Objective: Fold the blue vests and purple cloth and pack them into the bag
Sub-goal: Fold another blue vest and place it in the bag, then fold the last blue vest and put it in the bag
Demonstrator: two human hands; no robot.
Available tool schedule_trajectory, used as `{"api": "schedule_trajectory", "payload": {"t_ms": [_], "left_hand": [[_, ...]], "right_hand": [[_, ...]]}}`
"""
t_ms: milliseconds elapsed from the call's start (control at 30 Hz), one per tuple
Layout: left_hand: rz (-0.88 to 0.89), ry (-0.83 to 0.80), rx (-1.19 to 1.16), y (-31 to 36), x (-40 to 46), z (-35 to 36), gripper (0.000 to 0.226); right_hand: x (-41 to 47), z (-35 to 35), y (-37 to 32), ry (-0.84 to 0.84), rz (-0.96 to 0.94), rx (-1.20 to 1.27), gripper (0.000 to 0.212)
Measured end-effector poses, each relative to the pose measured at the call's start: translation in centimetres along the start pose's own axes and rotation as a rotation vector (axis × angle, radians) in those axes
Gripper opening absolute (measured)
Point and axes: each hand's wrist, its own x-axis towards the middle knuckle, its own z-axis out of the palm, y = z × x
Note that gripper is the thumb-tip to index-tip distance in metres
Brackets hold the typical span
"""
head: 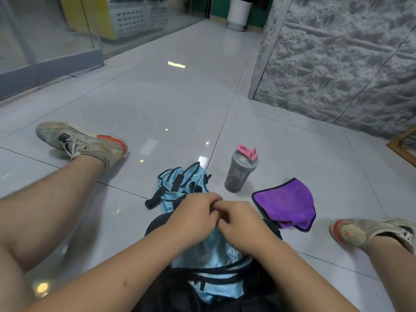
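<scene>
Seated on the floor (157, 104), a person's left hand (193, 218) and right hand (244, 224) pinched a blue vest (211, 251) with curled fingers (213, 199) over a bag (157, 224).

Hands: left (194, 218), right (244, 224), touching, fingers curled on vest (209, 246) over bag (155, 224). Just beyond left hand: second vest (180, 185), straps spread. Beyond right hand: bottle (239, 172) upright. Right of right hand: cloth (286, 203), edge on bag. Bare floor (157, 104) beyond vest and bottle, also left of left hand up to leg (56, 199).
</scene>
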Motion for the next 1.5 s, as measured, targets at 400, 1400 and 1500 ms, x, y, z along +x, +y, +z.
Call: {"api": "schedule_trajectory", "payload": {"t_ms": [400, 1400, 1500], "left_hand": [[-0.314, 0.177, -0.112, -9.7, 9.2, -1.4, 0.029], [-0.264, 0.231, -0.432, -13.4, 15.2, 2.2, 0.015], [-0.222, 0.276, -0.541, -11.7, 15.4, 0.4, 0.013]], "right_hand": [[12.7, 0.9, 2.9, 0.005, 0.217, 0.194, 0.034], [21.8, 4.7, 4.8, 0.101, 0.389, 1.259, 0.023], [21.3, 2.6, 3.4, 0.19, 0.326, 1.184, 0.016]]}}
